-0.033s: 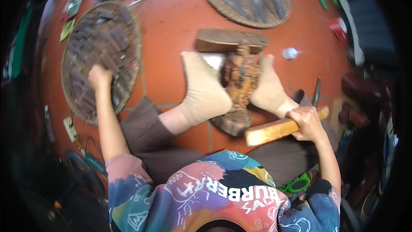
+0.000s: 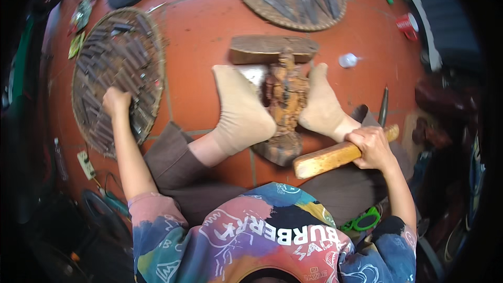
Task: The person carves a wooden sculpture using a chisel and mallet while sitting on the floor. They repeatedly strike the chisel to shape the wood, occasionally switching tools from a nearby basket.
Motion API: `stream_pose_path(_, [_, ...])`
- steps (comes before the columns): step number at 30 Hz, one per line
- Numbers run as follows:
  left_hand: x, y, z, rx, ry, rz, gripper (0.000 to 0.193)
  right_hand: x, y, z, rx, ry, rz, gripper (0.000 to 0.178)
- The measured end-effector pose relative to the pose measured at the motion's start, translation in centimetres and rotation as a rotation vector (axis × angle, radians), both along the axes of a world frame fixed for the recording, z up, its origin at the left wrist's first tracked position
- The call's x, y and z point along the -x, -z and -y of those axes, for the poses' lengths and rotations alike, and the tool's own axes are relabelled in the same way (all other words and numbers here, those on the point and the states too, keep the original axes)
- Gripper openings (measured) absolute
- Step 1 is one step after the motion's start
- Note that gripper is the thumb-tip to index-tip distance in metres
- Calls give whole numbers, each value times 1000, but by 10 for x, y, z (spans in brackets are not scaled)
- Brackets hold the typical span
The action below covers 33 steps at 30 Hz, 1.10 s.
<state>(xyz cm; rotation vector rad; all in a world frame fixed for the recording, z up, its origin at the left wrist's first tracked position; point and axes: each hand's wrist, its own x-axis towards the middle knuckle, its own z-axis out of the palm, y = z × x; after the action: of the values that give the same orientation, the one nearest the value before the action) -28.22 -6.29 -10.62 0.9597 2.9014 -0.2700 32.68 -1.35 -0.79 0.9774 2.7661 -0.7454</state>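
Observation:
My left hand (image 2: 116, 102) is down among the rows of short dark carving chisels (image 2: 128, 57) in a round woven tray (image 2: 161, 76) on my left. Its fingers are curled in; whatever is between them is hidden. A squared, yellowish wooden mallet (image 2: 327, 161) is in my right hand (image 2: 369, 147), wrapped round it over my right leg. Between my socked feet a carved wooden piece (image 2: 289, 99) with knobbly brown relief is wedged, its near end a rough block. Its far end meets a thick wooden block (image 2: 272, 50).
Another woven tray (image 2: 335, 20) with long blades sits at the far side. A pointed dark tool (image 2: 384, 106) lies right of my foot, near a small clear cup-like item (image 2: 348, 61) and a red cup (image 2: 407, 25). A power strip (image 2: 85, 165) lies at left, green-rimmed glasses (image 2: 365, 220) by my right hip.
The whole view has shifted slightly, so the trays and carving appear a little further left. My left hand stays in the chisel tray and my right hand keeps its grip on the mallet.

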Motion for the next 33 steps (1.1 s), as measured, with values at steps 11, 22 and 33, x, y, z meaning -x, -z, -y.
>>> stream_pose_path(11, [-203,-106,-48,-710,417,755,32,-15,12,6,8,42,-110,32])
stream_pose_path(22, [-355,-90,-47,-940,1586,1284,30,-12,9,-7,71,30,-88,37])
stream_pose_path(33, [-345,-77,-46,-1035,1671,1455,38,-9,10,-11,81,28,-63,36])
